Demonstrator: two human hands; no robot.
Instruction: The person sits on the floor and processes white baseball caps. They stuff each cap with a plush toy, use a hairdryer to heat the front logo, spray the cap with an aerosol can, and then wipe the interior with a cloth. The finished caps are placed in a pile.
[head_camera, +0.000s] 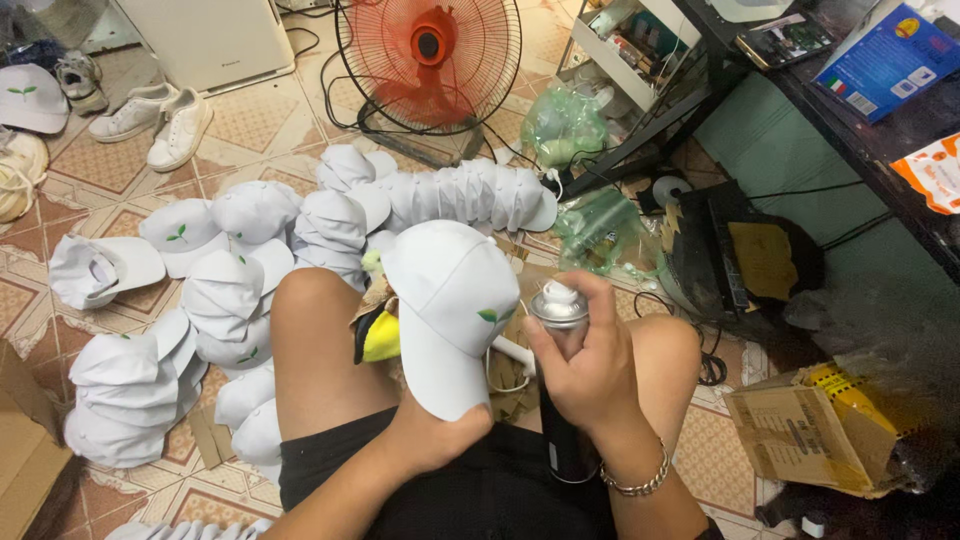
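Observation:
My left hand (432, 432) holds a white cap (452, 300) with a small green leaf mark, gripping it from below by the brim end over my lap. My right hand (590, 365) is wrapped around a dark spray can (562, 330) with a silver top and white nozzle, held upright just right of the cap; a finger rests near the nozzle. A silver bracelet sits on my right wrist. A yellow and black object (378, 335) lies between my knees, partly hidden by the cap.
Several stacks and rows of white caps (225, 290) cover the tiled floor to the left and ahead. An orange floor fan (430, 55) stands at the back. White shoes (160, 120), a cardboard box (810, 425), plastic bags (590, 225) and a dark table (880, 120) surround me.

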